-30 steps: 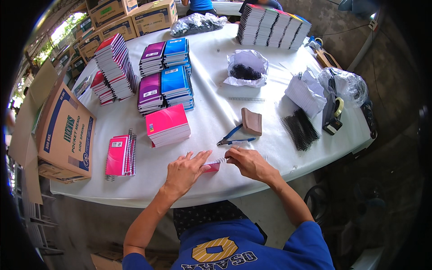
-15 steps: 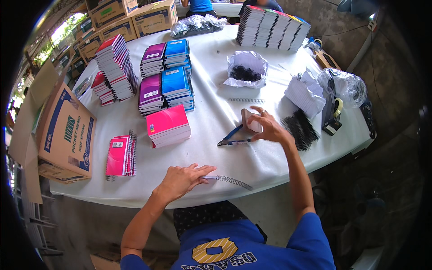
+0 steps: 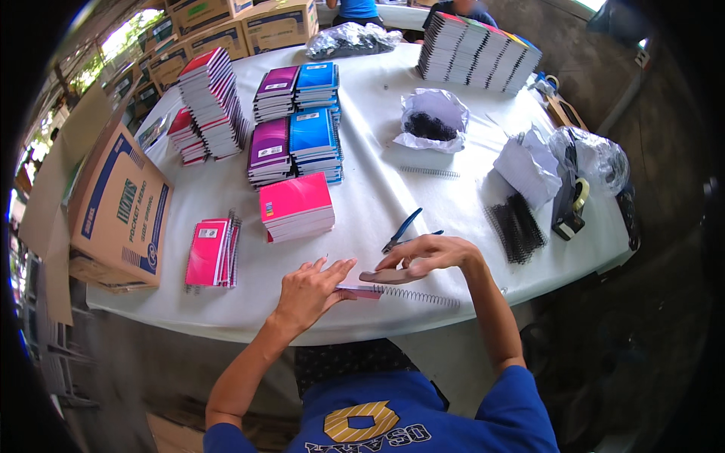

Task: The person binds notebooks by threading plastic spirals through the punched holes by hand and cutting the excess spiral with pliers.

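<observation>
My left hand (image 3: 306,294) is closed on a small notebook (image 3: 361,292) with a pink cover, held near the table's front edge. Much of the notebook hides behind the fingers. A wire spiral coil (image 3: 423,297) reaches out from its edge to the right, partly threaded into it. Just above this edge, my right hand (image 3: 430,255) grips a small greyish-brown block (image 3: 385,276) from above. Blue-handled pliers (image 3: 408,225) lie open right behind the right hand.
A pink notebook block (image 3: 298,208) stands behind my left hand, with bound pink notebooks (image 3: 208,253) left of it. Purple and blue stacks (image 3: 313,132) rise farther back. Black coils (image 3: 516,229) and a tape dispenser (image 3: 570,215) lie right. A carton (image 3: 124,211) stands left.
My right hand has moved toward me and left with the block, from beside the pliers to the notebook's edge. The notebook in my left hand now shows more of its pink cover.
</observation>
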A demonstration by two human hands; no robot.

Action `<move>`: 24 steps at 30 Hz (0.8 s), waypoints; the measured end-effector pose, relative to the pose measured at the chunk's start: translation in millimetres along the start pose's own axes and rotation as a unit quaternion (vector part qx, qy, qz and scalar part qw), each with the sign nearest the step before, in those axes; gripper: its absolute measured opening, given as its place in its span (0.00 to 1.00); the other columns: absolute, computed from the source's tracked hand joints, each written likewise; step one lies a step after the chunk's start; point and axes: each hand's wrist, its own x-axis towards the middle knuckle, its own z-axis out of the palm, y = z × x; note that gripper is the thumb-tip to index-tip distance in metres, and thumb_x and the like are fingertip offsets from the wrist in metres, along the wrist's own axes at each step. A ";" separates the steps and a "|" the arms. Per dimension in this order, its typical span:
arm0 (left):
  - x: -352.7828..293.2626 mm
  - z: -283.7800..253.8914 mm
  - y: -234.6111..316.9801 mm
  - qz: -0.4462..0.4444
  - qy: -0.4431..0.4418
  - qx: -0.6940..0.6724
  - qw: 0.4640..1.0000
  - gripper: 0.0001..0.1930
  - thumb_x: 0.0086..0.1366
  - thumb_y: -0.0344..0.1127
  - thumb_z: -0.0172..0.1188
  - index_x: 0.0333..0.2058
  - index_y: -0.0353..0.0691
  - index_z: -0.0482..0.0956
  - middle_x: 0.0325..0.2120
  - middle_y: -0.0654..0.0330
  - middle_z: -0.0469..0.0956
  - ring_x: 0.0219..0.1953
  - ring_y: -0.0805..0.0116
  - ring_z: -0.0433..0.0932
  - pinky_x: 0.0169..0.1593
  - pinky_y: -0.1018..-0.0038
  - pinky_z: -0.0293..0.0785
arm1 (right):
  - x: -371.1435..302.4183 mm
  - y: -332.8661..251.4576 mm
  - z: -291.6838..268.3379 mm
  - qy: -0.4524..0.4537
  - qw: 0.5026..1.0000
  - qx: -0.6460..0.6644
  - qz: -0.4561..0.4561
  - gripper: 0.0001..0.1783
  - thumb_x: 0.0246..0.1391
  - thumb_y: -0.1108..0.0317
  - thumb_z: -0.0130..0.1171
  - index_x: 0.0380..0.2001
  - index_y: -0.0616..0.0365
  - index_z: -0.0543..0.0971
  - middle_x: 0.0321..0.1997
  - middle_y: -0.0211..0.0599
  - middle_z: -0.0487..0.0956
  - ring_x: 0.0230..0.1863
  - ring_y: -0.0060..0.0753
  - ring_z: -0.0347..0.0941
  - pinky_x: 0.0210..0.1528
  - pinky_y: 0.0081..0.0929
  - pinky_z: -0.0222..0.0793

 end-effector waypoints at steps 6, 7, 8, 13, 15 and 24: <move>0.7 5.0 -5.7 -0.025 -0.009 -0.012 1.000 0.34 0.53 0.56 0.65 0.60 0.58 0.72 0.50 0.66 0.80 0.52 0.55 0.79 0.43 0.62 0.80 | 4.0 6.9 1.8 0.052 0.998 -0.016 -0.043 0.32 0.54 0.43 0.59 0.57 0.51 0.78 0.49 0.41 0.80 0.51 0.36 0.74 0.52 0.34 0.67; 1.6 5.4 -4.5 -0.043 -0.020 -0.012 0.999 0.34 0.53 0.56 0.66 0.59 0.58 0.72 0.50 0.66 0.80 0.53 0.55 0.78 0.43 0.62 0.80 | -1.6 8.3 -1.6 0.043 0.984 0.113 -0.128 0.32 0.53 0.41 0.59 0.56 0.49 0.79 0.50 0.41 0.79 0.51 0.37 0.74 0.54 0.34 0.66; 4.4 4.9 -4.4 -0.045 -0.017 -0.013 0.999 0.34 0.53 0.56 0.66 0.59 0.58 0.72 0.50 0.66 0.80 0.53 0.55 0.78 0.43 0.62 0.80 | -1.7 10.5 -3.5 0.041 0.985 0.111 -0.127 0.32 0.53 0.41 0.59 0.56 0.49 0.79 0.50 0.41 0.79 0.51 0.37 0.74 0.54 0.34 0.66; 8.3 1.3 -3.3 -0.061 -0.006 -0.049 0.997 0.33 0.54 0.54 0.67 0.59 0.57 0.73 0.52 0.65 0.79 0.54 0.54 0.77 0.44 0.62 0.80 | 2.7 13.8 -5.3 0.058 0.994 0.067 -0.068 0.35 0.52 0.39 0.59 0.53 0.57 0.80 0.53 0.44 0.78 0.52 0.40 0.73 0.56 0.36 0.64; 10.2 6.3 -6.0 -0.054 0.003 -0.050 0.997 0.33 0.54 0.55 0.67 0.59 0.57 0.73 0.52 0.64 0.79 0.54 0.53 0.77 0.45 0.62 0.80 | 3.9 19.3 -6.9 0.041 0.985 0.091 -0.142 0.35 0.52 0.39 0.59 0.53 0.55 0.80 0.54 0.45 0.77 0.51 0.41 0.74 0.55 0.36 0.65; 10.3 11.6 -5.3 -0.065 0.035 -0.064 0.995 0.40 0.50 0.54 0.70 0.62 0.56 0.68 0.58 0.64 0.73 0.57 0.54 0.75 0.48 0.64 0.80 | 11.6 -3.9 -6.0 0.050 0.998 -0.042 -0.007 0.34 0.54 0.41 0.60 0.54 0.56 0.80 0.49 0.41 0.80 0.48 0.38 0.72 0.50 0.33 0.66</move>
